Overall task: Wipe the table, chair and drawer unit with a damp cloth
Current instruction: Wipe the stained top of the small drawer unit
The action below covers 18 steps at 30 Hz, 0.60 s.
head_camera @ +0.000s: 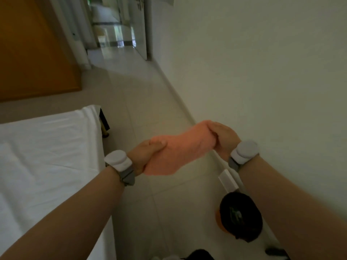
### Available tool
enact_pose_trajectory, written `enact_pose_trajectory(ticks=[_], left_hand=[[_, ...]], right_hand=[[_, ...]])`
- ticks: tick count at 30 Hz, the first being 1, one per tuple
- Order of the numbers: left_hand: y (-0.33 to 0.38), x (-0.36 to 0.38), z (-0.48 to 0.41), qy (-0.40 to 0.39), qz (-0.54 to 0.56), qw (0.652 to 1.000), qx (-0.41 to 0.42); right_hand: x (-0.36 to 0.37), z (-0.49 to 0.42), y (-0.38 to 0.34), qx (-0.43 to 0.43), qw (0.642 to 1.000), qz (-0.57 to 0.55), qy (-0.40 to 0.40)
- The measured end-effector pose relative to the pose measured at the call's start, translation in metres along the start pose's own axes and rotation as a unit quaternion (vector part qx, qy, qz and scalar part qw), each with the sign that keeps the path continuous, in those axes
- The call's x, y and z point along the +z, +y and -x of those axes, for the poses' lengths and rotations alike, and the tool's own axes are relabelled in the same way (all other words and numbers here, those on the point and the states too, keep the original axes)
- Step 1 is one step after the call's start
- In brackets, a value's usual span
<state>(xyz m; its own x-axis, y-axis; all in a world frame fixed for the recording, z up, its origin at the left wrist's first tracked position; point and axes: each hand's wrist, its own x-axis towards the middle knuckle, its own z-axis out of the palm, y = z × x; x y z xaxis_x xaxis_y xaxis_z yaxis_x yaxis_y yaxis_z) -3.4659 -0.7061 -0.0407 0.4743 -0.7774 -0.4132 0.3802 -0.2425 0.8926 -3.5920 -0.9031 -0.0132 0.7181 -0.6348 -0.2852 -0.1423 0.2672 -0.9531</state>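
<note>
**Q:** What is there, counted from left to right?

**A:** One bed point(47, 147) with a white sheet, left of the cloth. One left hand point(148, 152). One salmon-pink cloth point(178, 152). One right hand point(223, 139). There are two bands, a left wrist band point(118, 160) and a right wrist band point(246, 151), each carrying a white disc. Below and to the right of the cloth is one black rounded object point(242, 214), too blurred to identify.

**Q:** What are the surface and the room?

**A:** A pale tiled floor point(146, 102) lies beneath the cloth. It runs as a narrow passage beyond the cloth to a glass door point(131, 25). An orange-brown wooden panel point(28, 44) stands above and to the left of the cloth. A plain white wall point(262, 62) stands to its right.

**Q:** How do the hands and the cloth stand?

**A:** The left hand grips the cloth's left end, with its fingers curled round and the thumb lying on top. The right hand grips the cloth's right end, its fingers curled over the bunched fabric. The cloth hangs in the air between the two hands, above the floor and apart from both the bed and the wall.
</note>
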Motion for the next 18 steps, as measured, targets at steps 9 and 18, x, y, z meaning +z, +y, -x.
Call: enact_pose_trajectory(ticks=[9,18], left_hand=[[0.034,-0.059,-0.086,0.145,0.094,0.985,0.016],[0.097,-0.108,-0.214,0.328,-0.143,0.934,0.014]], right_hand=[[0.044,-0.124,0.039,0.150,0.978,-0.072,-0.125],[0.063,-0.296,-0.018,0.051,0.971,0.166,-0.166]])
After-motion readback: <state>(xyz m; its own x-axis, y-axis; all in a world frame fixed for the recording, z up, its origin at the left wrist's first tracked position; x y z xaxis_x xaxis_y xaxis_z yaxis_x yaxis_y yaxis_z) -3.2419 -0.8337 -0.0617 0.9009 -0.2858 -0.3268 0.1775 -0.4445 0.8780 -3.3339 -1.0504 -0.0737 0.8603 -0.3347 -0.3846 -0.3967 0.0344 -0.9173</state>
